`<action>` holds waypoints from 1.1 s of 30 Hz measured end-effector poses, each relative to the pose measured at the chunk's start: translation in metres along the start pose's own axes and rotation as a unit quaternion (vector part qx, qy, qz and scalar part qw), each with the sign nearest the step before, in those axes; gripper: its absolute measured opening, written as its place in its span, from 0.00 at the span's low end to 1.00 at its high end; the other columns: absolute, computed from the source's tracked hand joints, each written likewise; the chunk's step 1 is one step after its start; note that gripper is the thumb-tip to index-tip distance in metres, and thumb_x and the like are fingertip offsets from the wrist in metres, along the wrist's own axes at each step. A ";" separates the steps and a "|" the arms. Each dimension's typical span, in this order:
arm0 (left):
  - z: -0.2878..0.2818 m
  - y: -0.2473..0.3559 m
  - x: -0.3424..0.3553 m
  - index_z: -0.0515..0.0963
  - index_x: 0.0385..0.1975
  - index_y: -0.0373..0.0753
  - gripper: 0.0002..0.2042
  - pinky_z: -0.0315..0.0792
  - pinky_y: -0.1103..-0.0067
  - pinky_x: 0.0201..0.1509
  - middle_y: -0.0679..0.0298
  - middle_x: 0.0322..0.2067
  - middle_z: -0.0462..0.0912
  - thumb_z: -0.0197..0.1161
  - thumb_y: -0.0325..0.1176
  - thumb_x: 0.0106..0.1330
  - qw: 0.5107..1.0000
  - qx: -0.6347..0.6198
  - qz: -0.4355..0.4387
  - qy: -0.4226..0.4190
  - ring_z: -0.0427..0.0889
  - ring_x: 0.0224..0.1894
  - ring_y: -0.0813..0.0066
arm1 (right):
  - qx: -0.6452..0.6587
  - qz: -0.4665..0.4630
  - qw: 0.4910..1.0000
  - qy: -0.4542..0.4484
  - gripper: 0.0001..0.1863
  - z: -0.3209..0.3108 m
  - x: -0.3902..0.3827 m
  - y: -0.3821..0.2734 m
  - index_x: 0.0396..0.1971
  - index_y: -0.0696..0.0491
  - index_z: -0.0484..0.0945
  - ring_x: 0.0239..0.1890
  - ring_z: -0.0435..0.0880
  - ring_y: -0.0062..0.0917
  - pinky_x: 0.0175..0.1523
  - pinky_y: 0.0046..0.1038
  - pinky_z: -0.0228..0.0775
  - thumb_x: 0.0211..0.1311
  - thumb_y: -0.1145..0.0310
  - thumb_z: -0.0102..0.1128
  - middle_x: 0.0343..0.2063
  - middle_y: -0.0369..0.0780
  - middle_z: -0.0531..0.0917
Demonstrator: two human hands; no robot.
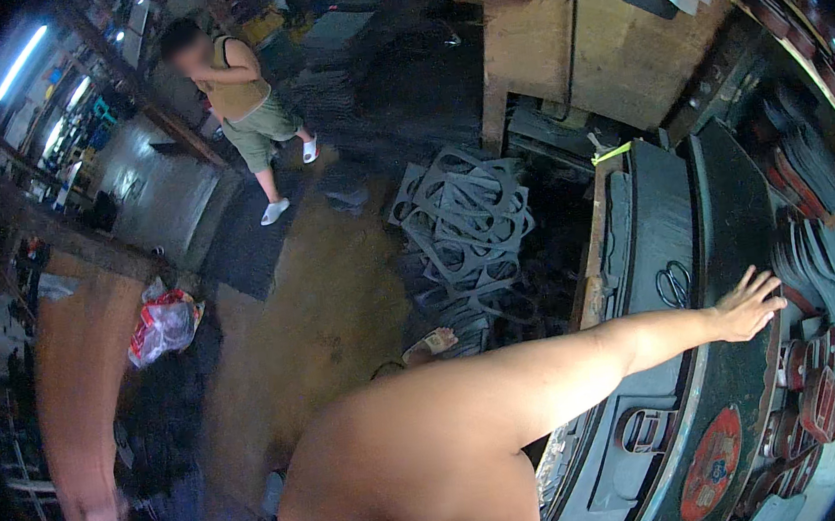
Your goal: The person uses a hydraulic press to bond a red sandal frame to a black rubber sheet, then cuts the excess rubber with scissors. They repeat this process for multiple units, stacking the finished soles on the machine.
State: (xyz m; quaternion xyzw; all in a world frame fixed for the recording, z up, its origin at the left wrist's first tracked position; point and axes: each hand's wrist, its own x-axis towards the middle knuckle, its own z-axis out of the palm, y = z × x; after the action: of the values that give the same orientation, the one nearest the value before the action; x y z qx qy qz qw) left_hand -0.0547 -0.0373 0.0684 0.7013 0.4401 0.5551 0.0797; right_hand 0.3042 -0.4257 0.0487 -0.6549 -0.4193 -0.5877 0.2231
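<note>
My right arm stretches across the lower middle to my right hand (pixel 749 307), fingers spread on the edge of a dark machine board (pixel 730 220), beside stacked grey cut pieces (pixel 810 263). Left of that hand, black-handled scissors (pixel 673 284) lie on a long grey surface (pixel 658 197), with a metal ring-shaped die (pixel 645 429) farther down. My left hand (pixel 415 356) is mostly hidden behind my arm and shoulder; it seems closed on small printed paper slips (pixel 437 340), just below a heap of grey cut-out offcuts (pixel 459 216).
A person (pixel 240 92) in shorts and white slippers stands at the upper left, one hand raised. A red-and-white plastic bag (pixel 164 323) lies at left beside a wooden post. Metal dies (pixel 818 403) line the right shelf. A wooden cabinet (pixel 597 32) stands at the back.
</note>
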 end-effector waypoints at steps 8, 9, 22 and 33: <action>-0.004 0.006 0.000 0.74 0.59 0.41 0.19 0.43 0.41 0.76 0.43 0.67 0.64 0.57 0.36 0.70 1.000 0.011 0.012 0.026 0.59 0.71 0.39 | 0.061 -0.022 0.998 -0.018 0.20 -0.003 0.007 -0.004 0.56 0.55 0.78 0.53 0.79 0.41 0.57 0.45 0.70 0.76 0.57 0.50 0.52 0.47 0.80; -0.009 0.007 0.001 0.74 0.59 0.41 0.19 0.43 0.41 0.76 0.42 0.67 0.64 0.57 0.36 0.70 1.000 0.015 0.009 0.017 0.59 0.71 0.39 | 0.062 -0.024 0.998 -0.024 0.20 -0.005 0.009 0.000 0.56 0.55 0.78 0.53 0.80 0.40 0.56 0.44 0.71 0.75 0.58 0.50 0.52 0.46 0.81; -0.027 0.018 0.008 0.75 0.56 0.44 0.20 0.66 0.54 0.56 0.54 0.55 0.75 0.57 0.33 0.63 0.981 0.133 0.143 0.007 0.74 0.56 0.52 | 0.014 0.188 0.970 -0.157 0.15 -0.009 0.008 0.069 0.40 0.56 0.87 0.38 0.88 0.40 0.46 0.40 0.78 0.71 0.63 0.55 0.37 0.49 0.88; 0.001 -0.012 0.006 0.70 0.65 0.43 0.24 0.55 0.54 0.71 0.56 0.63 0.70 0.57 0.34 0.68 0.962 0.062 0.263 0.033 0.64 0.68 0.53 | -0.006 0.179 0.979 -0.100 0.30 -0.014 -0.005 0.015 0.68 0.49 0.66 0.74 0.58 0.47 0.76 0.55 0.44 0.71 0.53 0.52 0.67 0.48 0.67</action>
State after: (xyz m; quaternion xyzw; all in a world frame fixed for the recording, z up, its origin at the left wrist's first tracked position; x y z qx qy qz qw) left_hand -0.0607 -0.0257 0.0652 0.7773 0.2759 0.5509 -0.1273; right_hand 0.3091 -0.4463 0.0497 -0.7761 -0.3115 -0.4727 0.2779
